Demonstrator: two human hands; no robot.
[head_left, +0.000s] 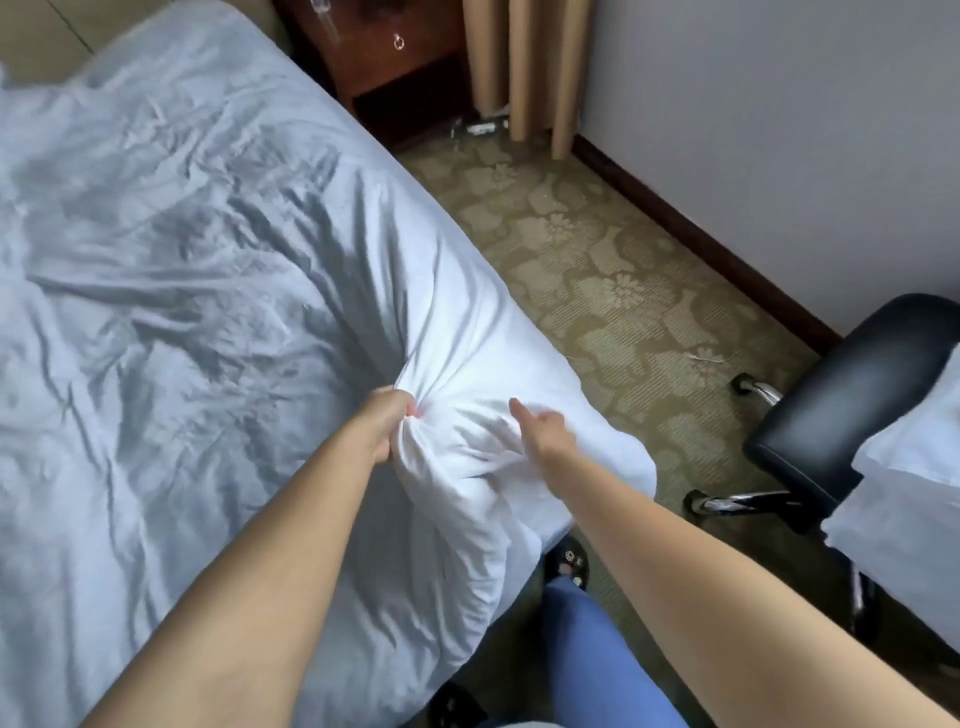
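Noted at far left: white duvet (182, 260) spread across the bed (555, 527), heavily creased, reaching the near right corner and hanging over that edge.

Found the left hand (387, 423) near that corner, fingers curled tight round a bunched fistful of the white duvet, folds radiating from the grip.

Recorded at top centre, just beside the bed: dark wooden nightstand (395, 67), ring pull on the drawer front.

Noted tan curtain (524, 67) hanging to floor level just right of the nightstand, against the pale wall (779, 130).

Found the right hand (545, 434) close beside the left hand, resting on the raised mound of white duvet at the corner, forefinger stretched forward, remaining fingers curled under. Unable to confirm any pinch of cloth beneath the curled fingers.

Seen below the bed corner: dark slipper (569, 558) with pale dots, and a blue trouser leg (587, 660) directly below it in the view.

Recorded olive carpet (597, 270) with a pale floral pattern, between bed and wall.

Noted at right, well apart from the bed: black office chair (857, 395) on a chrome base.

Logged at the right edge: white linen (914, 467), overlapping the office chair in this view.
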